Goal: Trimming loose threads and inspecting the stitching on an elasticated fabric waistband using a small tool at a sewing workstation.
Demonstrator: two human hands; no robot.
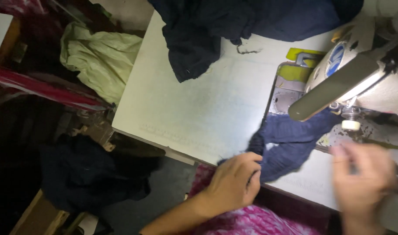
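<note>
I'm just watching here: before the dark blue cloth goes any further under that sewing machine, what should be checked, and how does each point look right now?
1. Left hand has a grip on the dark blue cloth: ok.
2. Right hand steady: not ok, blurred.
3. Cloth lies under the sewing machine head: ok.
4. Fingers away from the needle: cannot tell, needle hidden.
5. Other dark cloth pile apart from the sewn piece: ok.
</note>
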